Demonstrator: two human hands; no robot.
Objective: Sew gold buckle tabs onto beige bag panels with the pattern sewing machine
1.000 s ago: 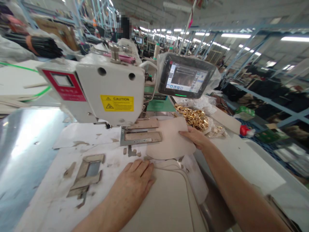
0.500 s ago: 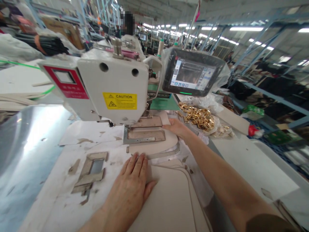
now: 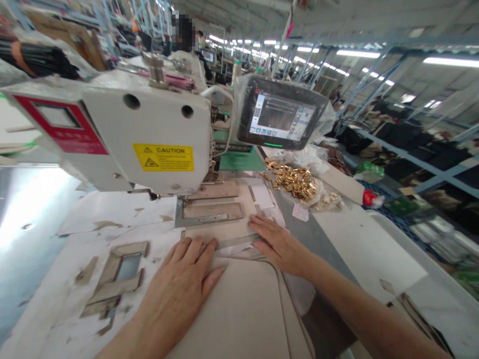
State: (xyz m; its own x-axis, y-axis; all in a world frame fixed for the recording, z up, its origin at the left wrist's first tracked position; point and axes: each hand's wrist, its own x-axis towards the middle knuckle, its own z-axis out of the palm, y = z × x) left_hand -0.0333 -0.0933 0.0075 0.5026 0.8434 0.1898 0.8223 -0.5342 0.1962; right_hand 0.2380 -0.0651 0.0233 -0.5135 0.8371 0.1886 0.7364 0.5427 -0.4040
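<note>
A beige panel [image 3: 245, 199] lies flat under the metal clamp frame [image 3: 215, 219] of a white sewing machine [image 3: 149, 129]. My left hand [image 3: 179, 279] rests palm down with fingers stretched out, its tips at the panel's near edge. On the panel's right near corner lies my right hand [image 3: 279, 244], fingers extended and flat. Just in front of me is a stack of beige panels [image 3: 239, 304] with rounded corners, partly beneath my left hand. The needle area is hidden behind the machine head.
A control screen [image 3: 280, 117] stands behind on the right. Beside it lies a heap of gold metal pieces [image 3: 294, 182] in clear plastic. A grey-brown bracket-shaped template [image 3: 118, 274] lies at left on white paper. Another person [image 3: 185, 35] is in the background.
My right hand has come back from the panel's far right side to its near right corner. The panel now lies flatter and squarer under the clamp. The view has shifted right.
</note>
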